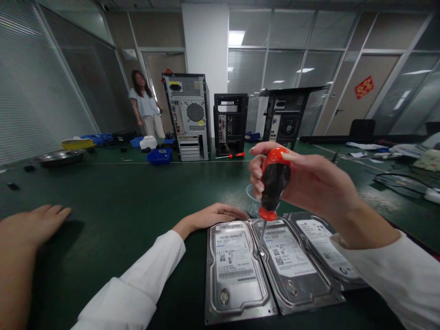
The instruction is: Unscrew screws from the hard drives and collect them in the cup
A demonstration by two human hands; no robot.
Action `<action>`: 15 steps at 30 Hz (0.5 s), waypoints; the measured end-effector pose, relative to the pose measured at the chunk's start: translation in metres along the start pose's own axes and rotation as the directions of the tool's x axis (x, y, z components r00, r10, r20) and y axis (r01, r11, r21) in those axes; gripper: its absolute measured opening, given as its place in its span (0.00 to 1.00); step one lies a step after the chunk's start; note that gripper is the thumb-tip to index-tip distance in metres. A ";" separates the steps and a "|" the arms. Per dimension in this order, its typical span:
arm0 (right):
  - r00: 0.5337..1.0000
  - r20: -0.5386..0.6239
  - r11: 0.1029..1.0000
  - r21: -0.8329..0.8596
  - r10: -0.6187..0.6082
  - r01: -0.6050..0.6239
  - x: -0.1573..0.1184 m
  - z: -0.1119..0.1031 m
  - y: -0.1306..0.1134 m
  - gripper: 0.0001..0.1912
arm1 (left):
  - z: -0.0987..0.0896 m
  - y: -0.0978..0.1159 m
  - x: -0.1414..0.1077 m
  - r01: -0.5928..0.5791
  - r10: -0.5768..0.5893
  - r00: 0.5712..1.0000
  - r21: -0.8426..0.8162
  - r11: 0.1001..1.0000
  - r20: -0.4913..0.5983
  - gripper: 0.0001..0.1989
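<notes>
Three hard drives lie side by side on the green table: a left hard drive (237, 286), a middle hard drive (302, 286) and a right hard drive (318, 236), labels facing up. My right hand (309, 178) grips the red and black handle of a screwdriver (276, 183), held nearly upright. Its tip meets the middle drive's left edge, near a screw; exact contact is hard to make out. Along the left drive's far edge rests my left hand (216, 214), fingers stretched out flat. Behind the screwdriver stands a clear plastic cup (253, 201), partly hidden.
Another person's hand (44, 220) rests on the table at left. Computer cases (194, 114) stand at the back, with a second screwdriver (235, 155) before them. A blue bin (160, 156) and metal bowl (60, 157) are far left; cables (405, 181) lie right. A person (146, 105) stands behind.
</notes>
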State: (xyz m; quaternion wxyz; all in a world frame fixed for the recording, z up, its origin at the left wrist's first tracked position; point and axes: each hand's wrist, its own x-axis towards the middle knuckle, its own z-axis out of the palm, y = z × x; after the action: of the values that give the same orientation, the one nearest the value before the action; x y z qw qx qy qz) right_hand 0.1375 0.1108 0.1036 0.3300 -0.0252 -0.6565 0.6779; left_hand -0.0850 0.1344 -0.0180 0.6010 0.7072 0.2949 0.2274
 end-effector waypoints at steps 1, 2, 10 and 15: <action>1.000 0.001 1.000 -0.016 0.006 -0.006 0.000 -0.001 0.001 0.15 | 0.000 0.000 0.000 0.001 -0.001 1.000 -0.007 1.000 -0.003 0.18; 1.000 -0.009 0.999 -0.038 -0.010 0.009 0.001 -0.001 0.003 0.14 | 0.000 0.000 0.000 0.001 -0.001 1.000 -0.008 1.000 -0.005 0.18; 0.987 -0.005 0.986 -0.056 -0.158 0.158 0.004 0.004 0.008 0.10 | -0.001 -0.003 0.000 -0.020 0.020 1.000 0.013 1.000 0.009 0.18; 0.992 0.003 0.988 -0.087 -0.124 0.124 0.001 0.005 0.005 0.12 | -0.002 -0.004 0.000 -0.033 0.033 0.999 0.009 0.999 0.009 0.18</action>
State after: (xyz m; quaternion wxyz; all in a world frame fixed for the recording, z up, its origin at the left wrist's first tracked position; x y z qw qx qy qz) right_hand 0.1322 0.1074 0.1006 0.3709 0.0008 -0.6852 0.6268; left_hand -0.0865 0.1360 -0.0217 0.5954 0.7156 0.2813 0.2329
